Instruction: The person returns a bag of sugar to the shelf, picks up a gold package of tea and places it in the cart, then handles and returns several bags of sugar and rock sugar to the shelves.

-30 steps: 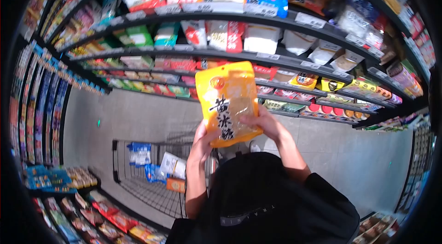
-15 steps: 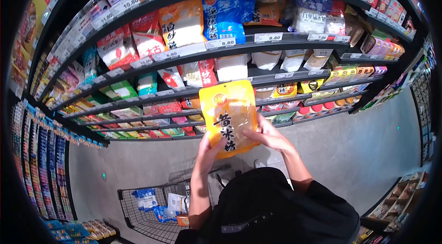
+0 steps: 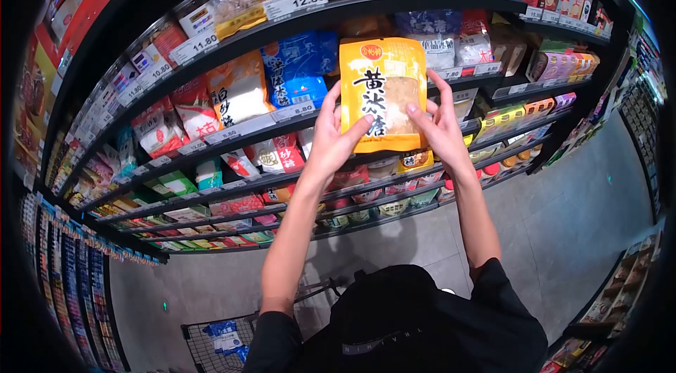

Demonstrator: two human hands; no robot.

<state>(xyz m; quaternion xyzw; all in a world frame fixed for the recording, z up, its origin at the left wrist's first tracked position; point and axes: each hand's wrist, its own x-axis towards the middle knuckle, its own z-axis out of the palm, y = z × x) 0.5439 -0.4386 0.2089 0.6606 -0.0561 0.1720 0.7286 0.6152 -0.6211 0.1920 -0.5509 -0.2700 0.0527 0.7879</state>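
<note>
A yellow bag of rock sugar (image 3: 380, 98) with large black characters and a clear window is held upright before the shelves. My left hand (image 3: 334, 139) grips its left side, thumb across the front. On the right side my right hand (image 3: 443, 135) grips it too, with the thumb pressed near the window and fingers around the edge. Behind the bag is a shelf with blue bags (image 3: 292, 66), an orange-and-white sugar bag (image 3: 239, 91) and a clear bag with a purple top (image 3: 429, 31).
A wire shopping cart (image 3: 197, 353) stands at the lower left with blue-and-white packages (image 3: 225, 338) inside. Curved shelves with price tags (image 3: 296, 1) fill the front. Grey floor (image 3: 556, 232) lies to the right, with another display rack (image 3: 616, 295) at the lower right.
Both hands have raised the bag of rock sugar up and slightly right, from the lower shelves to in front of the upper ones. The arms are stretched further out.
</note>
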